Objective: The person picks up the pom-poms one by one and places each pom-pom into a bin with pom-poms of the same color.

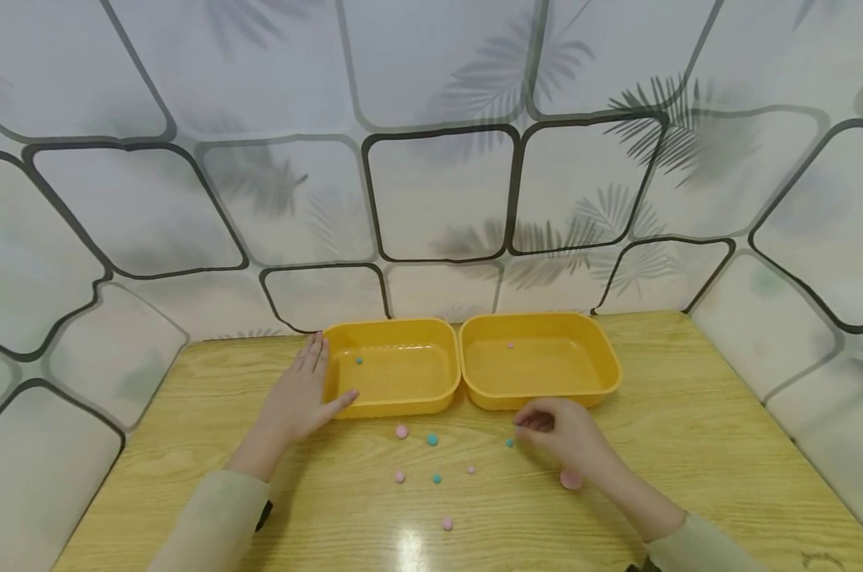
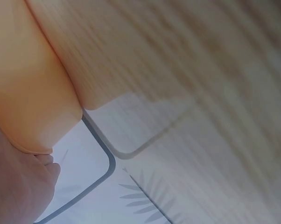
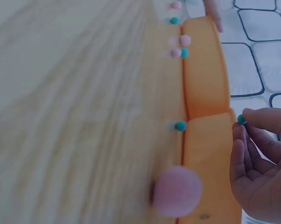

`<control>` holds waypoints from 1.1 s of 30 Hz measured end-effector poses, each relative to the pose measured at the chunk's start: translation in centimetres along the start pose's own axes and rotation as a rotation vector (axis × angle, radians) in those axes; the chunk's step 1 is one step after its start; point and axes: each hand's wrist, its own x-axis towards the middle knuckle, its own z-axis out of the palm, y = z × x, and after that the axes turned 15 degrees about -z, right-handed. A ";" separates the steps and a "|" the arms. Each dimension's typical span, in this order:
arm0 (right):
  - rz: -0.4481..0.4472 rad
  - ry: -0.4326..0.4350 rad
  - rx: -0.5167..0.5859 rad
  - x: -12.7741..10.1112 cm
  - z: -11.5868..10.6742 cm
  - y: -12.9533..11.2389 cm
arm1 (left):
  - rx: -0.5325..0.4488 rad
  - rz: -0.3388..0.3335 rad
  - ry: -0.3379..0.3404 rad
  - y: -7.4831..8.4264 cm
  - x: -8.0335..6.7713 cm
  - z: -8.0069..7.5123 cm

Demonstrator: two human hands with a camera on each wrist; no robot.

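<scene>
My left hand (image 1: 299,393) lies with straight fingers along the left end of the left yellow bin (image 1: 396,407), thumb over its front rim. In that bin is a small teal pom-pom (image 1: 359,361). My right hand (image 1: 563,433) pinches another teal pom-pom (image 3: 242,119) between thumb and fingertip, just in front of the right yellow bin (image 1: 546,399); the head view hides the held one. A pink pom-pom (image 1: 511,345) sits inside the right bin. On the table near my right fingertips is a teal pom-pom (image 1: 509,442), and a large pink pom-pom (image 1: 570,479) lies beside my wrist.
Several pink and teal pom-poms, among them a pink one (image 1: 401,430) and a teal one (image 1: 432,439), are scattered on the wooden table (image 1: 346,508) before the bins. A patterned wall covering (image 1: 439,199) rises behind the table and along both sides.
</scene>
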 end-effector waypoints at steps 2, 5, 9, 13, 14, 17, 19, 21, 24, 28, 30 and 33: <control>-0.018 0.014 0.019 0.5 0.1 -0.5 | 0.000 -0.001 0.000 0.0 0.0 0.0; -0.041 0.046 0.050 1.4 0.3 -1.1 | -0.004 -0.003 -0.002 0.0 0.0 0.0; -0.056 0.078 0.076 2.5 0.7 -1.7 | -0.014 -0.004 -0.008 0.1 -0.1 -0.1; -0.040 0.090 0.075 3.8 1.1 -2.3 | -0.021 -0.005 -0.009 0.1 -0.1 -0.1; -0.034 0.094 0.072 4.2 1.2 -2.4 | -0.021 -0.008 -0.011 0.0 -0.1 0.0; -0.036 0.100 0.071 5.2 1.5 -2.7 | -0.022 -0.010 -0.007 0.0 0.0 0.1; -0.049 0.104 0.080 5.9 1.7 -2.9 | -0.018 -0.011 -0.004 -0.1 0.0 0.1; -0.062 0.105 0.081 6.6 1.9 -3.1 | -0.012 -0.010 -0.001 -0.1 0.1 0.1; -0.061 0.108 0.086 7.6 2.2 -3.4 | -0.005 -0.008 0.002 -0.1 0.1 0.0; -0.066 0.104 0.092 8.9 2.7 -3.6 | -0.007 -0.007 -0.004 0.0 0.0 -0.2; -0.067 0.106 0.103 9.5 2.9 -3.7 | -0.012 -0.006 -0.007 0.0 0.0 -0.2; -0.054 0.106 0.109 10.4 3.2 -4.0 | -0.016 -0.006 -0.014 0.0 0.0 -0.3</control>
